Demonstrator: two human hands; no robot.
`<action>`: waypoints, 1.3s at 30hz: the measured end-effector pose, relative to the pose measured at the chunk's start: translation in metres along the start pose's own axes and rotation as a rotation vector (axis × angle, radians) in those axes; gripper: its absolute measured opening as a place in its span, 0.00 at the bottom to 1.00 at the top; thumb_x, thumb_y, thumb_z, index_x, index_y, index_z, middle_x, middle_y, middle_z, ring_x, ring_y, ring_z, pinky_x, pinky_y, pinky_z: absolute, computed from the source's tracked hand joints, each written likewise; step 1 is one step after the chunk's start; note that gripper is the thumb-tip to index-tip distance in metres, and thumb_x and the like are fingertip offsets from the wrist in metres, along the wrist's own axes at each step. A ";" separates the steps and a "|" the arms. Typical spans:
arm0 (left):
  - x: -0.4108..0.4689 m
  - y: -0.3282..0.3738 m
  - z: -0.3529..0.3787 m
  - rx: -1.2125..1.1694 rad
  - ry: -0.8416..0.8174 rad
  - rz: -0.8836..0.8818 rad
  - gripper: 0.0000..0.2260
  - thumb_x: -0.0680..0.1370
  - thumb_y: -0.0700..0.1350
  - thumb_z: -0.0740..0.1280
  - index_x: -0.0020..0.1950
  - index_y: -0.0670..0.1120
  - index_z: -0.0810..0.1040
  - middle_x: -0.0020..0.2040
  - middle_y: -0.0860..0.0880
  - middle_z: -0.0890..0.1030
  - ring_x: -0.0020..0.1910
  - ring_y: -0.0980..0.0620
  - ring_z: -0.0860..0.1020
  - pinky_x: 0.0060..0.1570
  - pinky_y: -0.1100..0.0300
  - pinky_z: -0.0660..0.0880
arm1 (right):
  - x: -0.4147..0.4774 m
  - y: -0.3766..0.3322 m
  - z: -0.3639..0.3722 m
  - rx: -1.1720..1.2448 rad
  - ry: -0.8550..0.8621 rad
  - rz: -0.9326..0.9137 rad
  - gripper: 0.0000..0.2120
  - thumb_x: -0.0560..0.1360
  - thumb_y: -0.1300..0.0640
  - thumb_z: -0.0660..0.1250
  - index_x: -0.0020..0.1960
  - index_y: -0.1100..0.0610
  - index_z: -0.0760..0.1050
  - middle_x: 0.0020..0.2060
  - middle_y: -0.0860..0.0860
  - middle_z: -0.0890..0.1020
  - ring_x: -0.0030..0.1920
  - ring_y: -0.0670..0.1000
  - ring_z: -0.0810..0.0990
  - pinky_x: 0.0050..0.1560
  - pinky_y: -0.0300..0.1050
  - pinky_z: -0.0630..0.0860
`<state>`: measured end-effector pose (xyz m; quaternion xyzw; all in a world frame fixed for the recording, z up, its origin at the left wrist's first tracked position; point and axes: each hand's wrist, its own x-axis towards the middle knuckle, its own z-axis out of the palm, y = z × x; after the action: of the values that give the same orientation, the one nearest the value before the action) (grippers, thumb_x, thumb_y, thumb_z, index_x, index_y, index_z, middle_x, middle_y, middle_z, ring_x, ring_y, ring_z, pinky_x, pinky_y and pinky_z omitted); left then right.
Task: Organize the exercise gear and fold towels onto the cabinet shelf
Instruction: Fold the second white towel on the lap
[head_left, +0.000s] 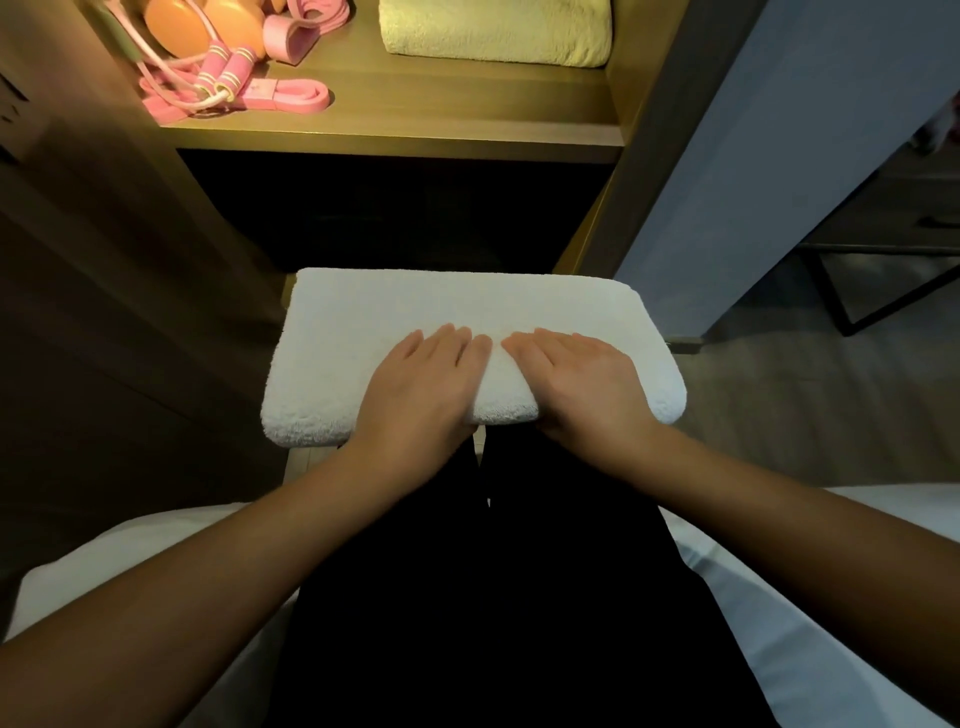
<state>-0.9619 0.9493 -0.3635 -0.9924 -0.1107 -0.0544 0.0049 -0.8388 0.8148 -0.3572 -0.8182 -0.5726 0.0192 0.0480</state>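
Towel (467, 312) lies folded across our knees (493, 571), both ends overhanging, with our left hand (421, 379) and right hand (582, 379) flat on top, fingers straight, pressing and gripping nothing. We judge the risk to be the fold springing open or the bundle sliding off as we lift, since our palms only press and nothing pins the near edge. On the shelf (441, 104), bare wood lies between the rope (223, 73) and the cream towel (493, 36), whose right end sits close to the cabinet wall (639, 78).
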 end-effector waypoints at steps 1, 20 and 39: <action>0.001 -0.001 -0.002 -0.032 0.039 0.002 0.23 0.65 0.41 0.76 0.59 0.40 0.78 0.51 0.43 0.81 0.49 0.41 0.80 0.47 0.51 0.77 | 0.001 0.001 0.000 0.011 0.015 0.002 0.24 0.75 0.54 0.68 0.70 0.56 0.70 0.64 0.53 0.77 0.63 0.56 0.75 0.59 0.51 0.71; 0.007 -0.014 0.002 -0.005 -0.015 -0.038 0.23 0.72 0.53 0.69 0.65 0.50 0.71 0.53 0.51 0.78 0.49 0.45 0.78 0.39 0.55 0.70 | -0.017 0.032 0.004 0.059 0.148 0.042 0.25 0.69 0.58 0.76 0.64 0.61 0.76 0.59 0.58 0.81 0.58 0.61 0.80 0.58 0.57 0.75; 0.010 -0.017 -0.007 -0.027 -0.011 0.001 0.23 0.72 0.51 0.69 0.65 0.48 0.72 0.55 0.50 0.79 0.51 0.45 0.78 0.42 0.55 0.71 | -0.013 0.030 -0.006 -0.055 -0.040 0.023 0.42 0.71 0.49 0.74 0.77 0.57 0.57 0.76 0.55 0.62 0.76 0.57 0.58 0.74 0.56 0.53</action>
<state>-0.9563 0.9679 -0.3553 -0.9927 -0.1093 -0.0504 -0.0093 -0.8148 0.7916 -0.3549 -0.8251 -0.5645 0.0203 0.0141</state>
